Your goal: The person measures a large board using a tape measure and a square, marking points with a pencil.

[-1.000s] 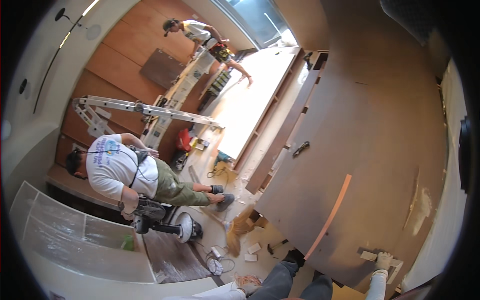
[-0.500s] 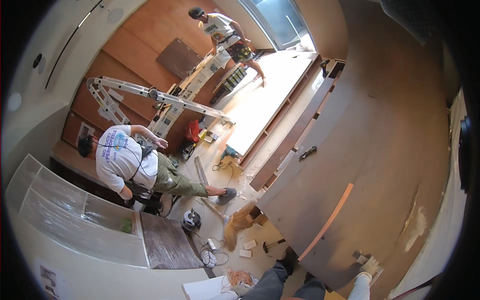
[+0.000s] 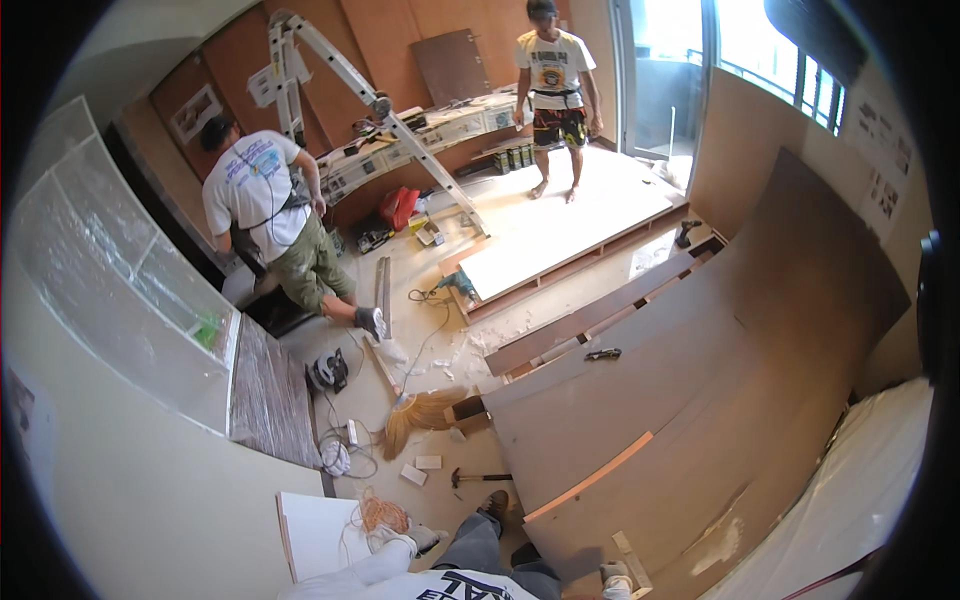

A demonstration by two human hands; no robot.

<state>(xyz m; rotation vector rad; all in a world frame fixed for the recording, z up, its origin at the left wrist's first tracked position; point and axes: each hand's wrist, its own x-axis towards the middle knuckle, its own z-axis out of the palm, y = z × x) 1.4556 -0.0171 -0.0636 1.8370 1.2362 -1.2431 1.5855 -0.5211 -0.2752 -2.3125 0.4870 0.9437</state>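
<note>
My left hand (image 3: pixel 425 539), in a pale glove, rests near my leg beside a tangle of orange cord (image 3: pixel 384 514). Its fingers look loosely stretched, and nothing shows in them. A white board (image 3: pixel 313 530) lies just left of the cord. At the lower edge, my gloved right hand (image 3: pixel 615 577) is at the near end of a large brown panel (image 3: pixel 690 400). Its fingers are curled against a short pale wooden strip (image 3: pixel 631 560); part of the grip is hidden. An orange-brown strip (image 3: pixel 590 476) lies along the panel, and a dark hand tool (image 3: pixel 603 354) rests farther up.
A hammer (image 3: pixel 480 479), a straw broom (image 3: pixel 415 420) and a round dark power tool (image 3: pixel 328 371) lie on the floor. Beyond are a ladder (image 3: pixel 430 150), a low pale platform (image 3: pixel 570 235) and two people, one by the left wall (image 3: pixel 262 190), one on the platform (image 3: pixel 556 75).
My view has turned. My right hand appears nearer my legs, with more of the pale strip showing. The person on the platform now stands upright, away from the bench.
</note>
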